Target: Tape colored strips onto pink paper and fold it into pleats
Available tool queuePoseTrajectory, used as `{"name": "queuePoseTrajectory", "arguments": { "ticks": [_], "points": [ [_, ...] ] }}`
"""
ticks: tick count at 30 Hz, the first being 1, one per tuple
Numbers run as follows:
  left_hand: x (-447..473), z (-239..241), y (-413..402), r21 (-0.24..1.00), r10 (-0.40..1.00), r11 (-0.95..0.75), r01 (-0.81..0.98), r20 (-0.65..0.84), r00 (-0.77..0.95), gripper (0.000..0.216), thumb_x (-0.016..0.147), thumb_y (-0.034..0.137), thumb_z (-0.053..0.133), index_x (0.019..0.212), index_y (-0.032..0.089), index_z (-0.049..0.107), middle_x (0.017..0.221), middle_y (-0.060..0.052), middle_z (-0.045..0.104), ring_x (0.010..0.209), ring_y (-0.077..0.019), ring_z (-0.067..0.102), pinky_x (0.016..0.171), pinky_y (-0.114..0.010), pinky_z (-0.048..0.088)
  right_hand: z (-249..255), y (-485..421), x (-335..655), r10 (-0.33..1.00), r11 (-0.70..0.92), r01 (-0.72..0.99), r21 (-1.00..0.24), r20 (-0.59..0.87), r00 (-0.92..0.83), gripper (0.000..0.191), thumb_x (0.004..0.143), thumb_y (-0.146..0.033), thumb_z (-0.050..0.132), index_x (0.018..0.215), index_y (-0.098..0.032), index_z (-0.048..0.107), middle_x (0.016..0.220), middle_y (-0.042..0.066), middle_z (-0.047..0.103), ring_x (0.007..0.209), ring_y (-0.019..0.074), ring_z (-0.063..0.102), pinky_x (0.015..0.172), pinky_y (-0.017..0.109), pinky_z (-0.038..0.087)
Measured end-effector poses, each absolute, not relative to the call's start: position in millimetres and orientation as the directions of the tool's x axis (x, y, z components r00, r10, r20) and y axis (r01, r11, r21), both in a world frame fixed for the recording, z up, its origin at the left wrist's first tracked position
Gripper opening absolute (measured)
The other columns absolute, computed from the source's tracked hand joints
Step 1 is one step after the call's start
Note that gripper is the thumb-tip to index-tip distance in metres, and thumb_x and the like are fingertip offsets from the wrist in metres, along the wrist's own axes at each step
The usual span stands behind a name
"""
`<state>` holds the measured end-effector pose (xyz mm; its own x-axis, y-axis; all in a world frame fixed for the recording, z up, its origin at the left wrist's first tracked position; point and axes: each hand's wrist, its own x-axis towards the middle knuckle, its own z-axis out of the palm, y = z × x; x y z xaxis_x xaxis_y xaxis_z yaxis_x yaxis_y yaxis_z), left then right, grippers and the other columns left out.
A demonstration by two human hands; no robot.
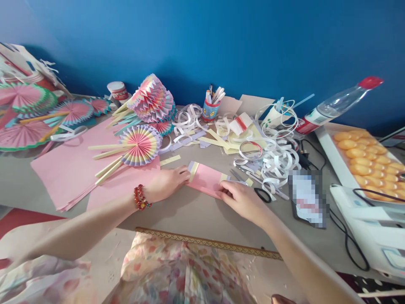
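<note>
A small pink paper strip with yellow and lilac bands at its ends lies near the front of the table. It looks folded, but the layers are too small to tell. At its left end, the fingertips of my left hand are closed on the edge, and a red bead bracelet circles that wrist. My right hand pinches the near right corner, thumb and fingers together. Black-handled scissors lie just right of that hand. Behind my left hand rests a pleated paper fan with pale yellow sticks.
Pink paper sheets spread out at left, with more pleated fans beyond. Curled white strips heap up at right. A pen cup, a leaning bottle, a phone and a tray of yellow-orange pieces stand around.
</note>
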<state>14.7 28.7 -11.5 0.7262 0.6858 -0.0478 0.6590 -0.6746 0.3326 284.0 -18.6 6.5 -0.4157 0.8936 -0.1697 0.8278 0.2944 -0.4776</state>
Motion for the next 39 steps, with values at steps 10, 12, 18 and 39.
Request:
{"name": "queuePoseTrajectory", "arguments": {
  "ticks": [10, 12, 18, 39],
  "points": [
    [14.7, -6.3, 34.7, 0.396, 0.657, -0.675, 0.622, -0.061, 0.752, 0.022, 0.100, 0.024, 0.037, 0.084, 0.018, 0.050, 0.092, -0.003, 0.054, 0.070, -0.0141, 0.053, 0.059, -0.026, 0.034, 6.4, -12.0, 295.4, 0.869, 0.241, 0.763, -0.599, -0.217, -0.445, 0.015, 0.084, -0.017, 0.051, 0.072, -0.022, 0.058, 0.078, -0.002, 0.063, 0.072, 0.0136, 0.056, 0.063, 0.024, 0.035],
    [15.1, -5.7, 34.1, 0.386, 0.659, -0.676, 0.627, -0.064, 0.750, 0.022, 0.100, 0.024, 0.037, 0.084, 0.018, 0.050, 0.093, -0.003, 0.054, 0.070, -0.0142, 0.053, 0.058, -0.026, 0.034, 6.0, -12.8, 295.3, 0.866, 0.243, 0.756, -0.609, -0.215, -0.451, 0.015, 0.085, -0.016, 0.051, 0.073, -0.022, 0.058, 0.078, -0.002, 0.063, 0.072, 0.0135, 0.056, 0.063, 0.024, 0.035],
    [14.5, -5.4, 34.7, 0.382, 0.660, -0.678, 0.628, -0.060, 0.749, 0.022, 0.100, 0.025, 0.037, 0.084, 0.019, 0.051, 0.092, -0.002, 0.055, 0.071, -0.0142, 0.054, 0.056, -0.026, 0.032, 7.3, -16.0, 294.1, 0.860, 0.307, 0.740, -0.599, -0.159, -0.485, 0.017, 0.087, -0.013, 0.051, 0.073, -0.021, 0.057, 0.080, -0.001, 0.063, 0.078, 0.0138, 0.056, 0.067, 0.024, 0.036],
    [17.9, 0.3, 35.9, 0.369, 0.668, -0.661, 0.654, -0.109, 0.737, 0.023, 0.100, 0.025, 0.037, 0.085, 0.018, 0.054, 0.092, -0.002, 0.055, 0.071, -0.0144, 0.055, 0.056, -0.027, 0.032, 3.3, -19.4, 293.7, 0.866, 0.347, 0.724, -0.596, -0.092, -0.491, 0.019, 0.089, -0.016, 0.057, 0.071, -0.021, 0.053, 0.074, -0.001, 0.058, 0.075, 0.0150, 0.053, 0.068, 0.024, 0.035]
  ]
}}
